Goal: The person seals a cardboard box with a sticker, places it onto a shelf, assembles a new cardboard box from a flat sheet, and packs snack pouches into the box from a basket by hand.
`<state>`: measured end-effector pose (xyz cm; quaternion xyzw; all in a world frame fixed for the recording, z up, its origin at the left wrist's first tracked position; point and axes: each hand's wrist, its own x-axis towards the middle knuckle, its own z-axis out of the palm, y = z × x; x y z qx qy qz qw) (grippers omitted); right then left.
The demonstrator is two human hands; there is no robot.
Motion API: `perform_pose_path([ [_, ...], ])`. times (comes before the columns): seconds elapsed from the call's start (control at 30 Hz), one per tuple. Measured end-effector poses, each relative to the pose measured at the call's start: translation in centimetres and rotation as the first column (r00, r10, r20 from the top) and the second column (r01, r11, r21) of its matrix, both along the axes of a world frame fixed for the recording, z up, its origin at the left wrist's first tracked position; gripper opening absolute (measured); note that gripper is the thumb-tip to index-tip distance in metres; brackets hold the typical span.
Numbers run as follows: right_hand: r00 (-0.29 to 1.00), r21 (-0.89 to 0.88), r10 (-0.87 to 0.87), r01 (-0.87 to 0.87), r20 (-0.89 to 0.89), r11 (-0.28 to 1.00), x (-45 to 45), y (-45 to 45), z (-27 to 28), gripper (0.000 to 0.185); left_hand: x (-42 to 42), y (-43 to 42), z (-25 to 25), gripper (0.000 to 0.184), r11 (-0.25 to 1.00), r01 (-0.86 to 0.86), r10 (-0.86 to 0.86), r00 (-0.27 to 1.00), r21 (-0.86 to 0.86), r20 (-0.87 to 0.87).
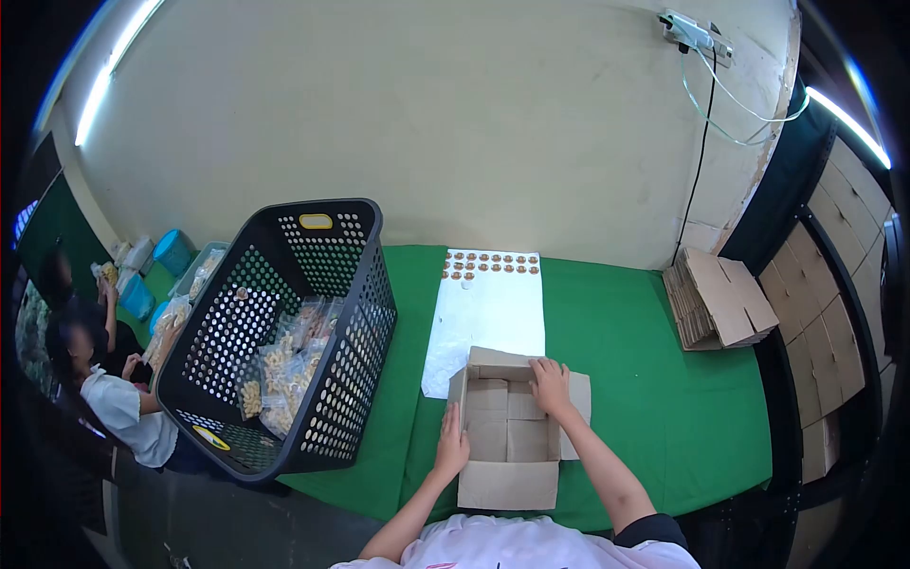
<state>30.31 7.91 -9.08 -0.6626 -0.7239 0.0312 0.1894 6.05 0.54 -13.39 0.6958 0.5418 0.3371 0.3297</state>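
An open cardboard box (507, 486) stands in front of me on the green cloth, with its flaps folded outward and its inside showing bare cardboard. My left hand (453, 444) holds the left wall, fingers along the outside and thumb near the rim. At the far right corner, my right hand (550, 387) grips the upper edge with its fingers bent over the cardboard. Just beyond the box lies a white sheet (493, 318) with rows of small round brown stickers (483, 257) along its far end. A clear plastic piece seems to lie on the sheet's near left part.
A large black perforated crate (327, 417) at left contains several clear bags of pale snack pieces (284, 375). Flattened cartons (725, 299) are stacked at right. Beyond the crate, a person in a white top (128, 412) and another person handle bags. Cables hang from a wall socket (697, 36).
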Motion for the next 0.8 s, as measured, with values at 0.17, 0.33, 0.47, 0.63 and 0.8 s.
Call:
perform_pose_path([
  [0.17, 0.984, 0.113, 0.011, 0.010, -0.180, 0.993, 0.9, 1.3, -2.0, 0.019, 0.4, -0.1, 0.7, 0.064, 0.998, -0.002, 0.007, 0.997, -0.068, 0.076],
  [0.33, 0.964, 0.104, 0.036, -0.008, -0.265, 0.995, 1.5, 0.9, -1.8, 0.025, 0.2, -0.1, 0.5, 0.063, 0.999, 0.011, -0.007, 0.998, -0.050, 0.068],
  [0.47, 0.976, 0.223, -0.019, 0.069, -0.218, 0.972, 0.0, -1.8, 1.5, 0.062, -0.1, -0.3, 0.0, 0.065, 0.998, -0.022, 0.024, 0.999, -0.052, 0.028],
  [0.63, 0.943, -0.004, -0.274, 0.278, -0.188, 0.960, -0.9, -7.2, 3.0, 0.087, -0.9, -0.6, -0.4, 0.074, 0.999, -0.022, 0.016, 0.991, -0.045, -0.129],
  [0.8, 0.847, -0.140, -0.433, 0.409, -0.309, 0.902, -1.5, -11.4, 0.4, 0.083, -0.5, -1.7, 4.0, 0.078, 0.981, -0.117, 0.047, 0.915, -0.153, -0.400],
])
